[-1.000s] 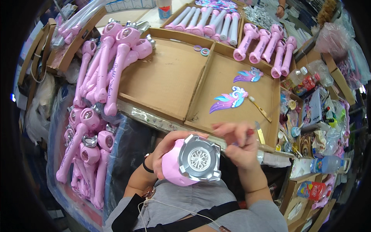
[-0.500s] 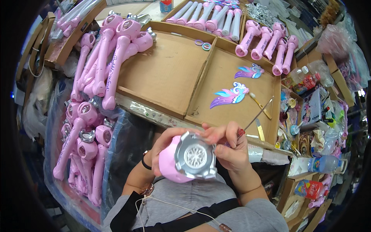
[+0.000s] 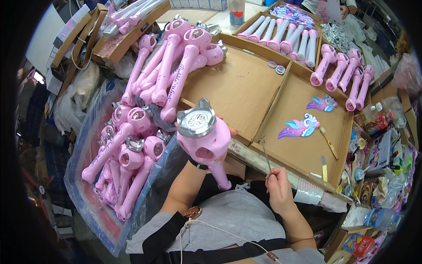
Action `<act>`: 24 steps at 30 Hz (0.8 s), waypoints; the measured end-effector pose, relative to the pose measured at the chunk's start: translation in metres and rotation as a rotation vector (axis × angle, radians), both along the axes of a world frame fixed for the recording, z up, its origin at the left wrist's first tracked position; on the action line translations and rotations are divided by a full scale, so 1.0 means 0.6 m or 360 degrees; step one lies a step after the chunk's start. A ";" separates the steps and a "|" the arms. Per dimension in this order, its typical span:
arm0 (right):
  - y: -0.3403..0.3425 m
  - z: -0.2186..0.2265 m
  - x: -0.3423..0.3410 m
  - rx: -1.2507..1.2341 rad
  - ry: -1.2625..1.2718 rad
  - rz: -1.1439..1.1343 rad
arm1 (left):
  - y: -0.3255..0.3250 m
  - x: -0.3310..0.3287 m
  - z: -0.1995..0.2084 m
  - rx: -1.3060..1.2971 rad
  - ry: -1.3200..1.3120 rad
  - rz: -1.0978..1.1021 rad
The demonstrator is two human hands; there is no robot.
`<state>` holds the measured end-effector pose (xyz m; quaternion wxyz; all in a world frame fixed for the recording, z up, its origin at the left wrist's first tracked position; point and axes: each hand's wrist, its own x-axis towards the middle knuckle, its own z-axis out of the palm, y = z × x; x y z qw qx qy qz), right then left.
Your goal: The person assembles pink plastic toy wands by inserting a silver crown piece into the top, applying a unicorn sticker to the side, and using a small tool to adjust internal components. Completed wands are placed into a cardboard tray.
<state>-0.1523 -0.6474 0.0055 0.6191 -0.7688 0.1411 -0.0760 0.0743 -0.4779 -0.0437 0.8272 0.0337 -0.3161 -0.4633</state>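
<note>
My left hand [image 3: 233, 131] is wrapped round a pink toy wand [image 3: 215, 141], holding it up near the table's front edge. The wand's silver crown-shaped cap [image 3: 196, 119] points upward and its handle slants down toward my lap. Most of that hand is hidden behind the wand's round head. To the right, my right hand [image 3: 277, 187] is closed round a thin screwdriver [image 3: 267, 157], its metal shaft pointing up and away. The screwdriver's handle is hidden in the fist. The shaft is apart from the wand.
Pink wands [image 3: 132, 149] fill a plastic-lined bin at left; more wands [image 3: 180, 66] lie piled above. A divided cardboard tray [image 3: 228, 83] holds wing-shaped pieces [image 3: 299, 126], a toothbrush [image 3: 329, 143] and a knife [image 3: 324, 168]. Pale tubes [image 3: 281, 37] and handles [image 3: 343, 72] lie behind. A person's hand [image 3: 345, 11] shows far right.
My left hand has swung left and tilted the wand, so its cap faces up. My right hand has drawn away from the cap and lowered, screwdriver still in it. The view has shifted.
</note>
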 end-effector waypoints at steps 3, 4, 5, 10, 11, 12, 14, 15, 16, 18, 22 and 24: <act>0.007 0.012 0.008 -0.0403 -0.0294 -0.0046 | -0.009 0.016 -0.024 -0.0096 0.0050 -0.0126; 0.007 0.018 0.013 -0.0598 -0.0354 -0.0038 | -0.013 0.019 -0.028 -0.0081 0.0044 -0.0066; 0.008 0.025 0.015 -0.0736 -0.0362 -0.0066 | -0.019 0.020 -0.031 0.0027 0.0037 0.0131; 0.010 0.040 0.039 -0.1149 -0.0558 -0.0262 | -0.044 -0.004 -0.023 0.0333 0.0420 0.0612; 0.010 0.041 0.044 -0.1199 -0.0553 -0.0283 | -0.047 -0.008 -0.018 0.0631 0.0457 0.0838; 0.010 0.041 0.049 -0.1235 -0.0561 -0.0314 | -0.050 -0.011 -0.012 0.0731 0.0497 0.0899; 0.010 0.043 0.059 -0.1289 -0.0595 -0.0302 | -0.053 -0.015 -0.003 0.0856 0.0439 0.1030; 0.010 0.044 0.063 -0.1292 -0.0577 -0.0289 | -0.053 -0.015 0.001 0.0918 0.0410 0.1099; 0.010 0.045 0.066 -0.1309 -0.0638 -0.0299 | -0.054 -0.014 0.004 0.0942 0.0371 0.1132; 0.010 0.048 0.071 -0.1294 -0.0697 -0.0288 | -0.054 -0.012 0.008 0.1053 0.0323 0.1212; 0.012 0.052 0.079 -0.1361 -0.0672 -0.0242 | -0.058 -0.016 0.009 0.1082 0.0380 0.1222; 0.014 0.051 0.082 -0.1346 -0.0667 -0.0208 | -0.059 -0.020 0.009 0.1056 0.0434 0.1234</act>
